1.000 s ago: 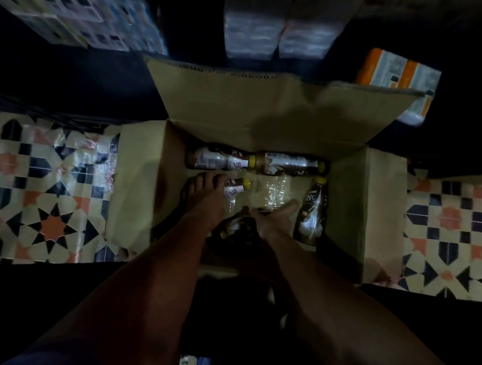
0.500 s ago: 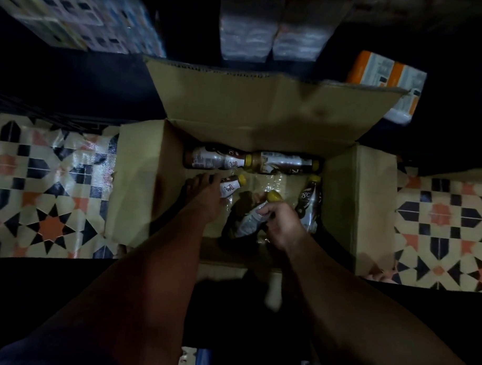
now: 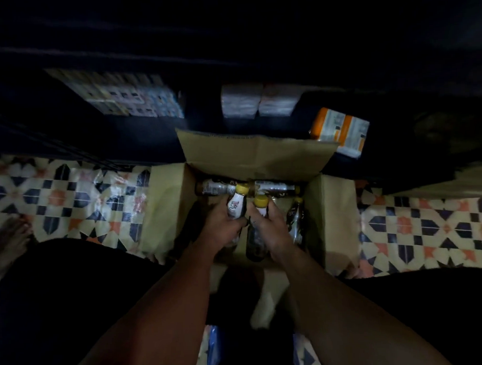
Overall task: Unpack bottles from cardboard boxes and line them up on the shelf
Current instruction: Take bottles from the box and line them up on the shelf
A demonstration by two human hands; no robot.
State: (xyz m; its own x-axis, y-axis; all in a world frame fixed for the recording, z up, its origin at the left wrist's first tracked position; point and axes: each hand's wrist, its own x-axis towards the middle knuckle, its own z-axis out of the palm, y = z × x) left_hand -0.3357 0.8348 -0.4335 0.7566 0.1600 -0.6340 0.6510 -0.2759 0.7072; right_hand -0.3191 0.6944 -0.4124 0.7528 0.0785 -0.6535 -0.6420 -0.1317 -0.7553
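1. Our left hand (image 3: 219,229) is gripping one yellow-capped bottle (image 3: 236,207) over the open box (image 3: 331,214).
2. Our right hand (image 3: 269,230) is gripping another bottle (image 3: 259,222) beside it.
3. Maybe three more bottles (image 3: 272,186) are lying inside the box.

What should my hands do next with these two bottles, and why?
Probably lift both straight up out of the box and carry them toward the shelf. The left hand grips one bottle, the right hand grips another, both caps up, above the bottles lying inside.
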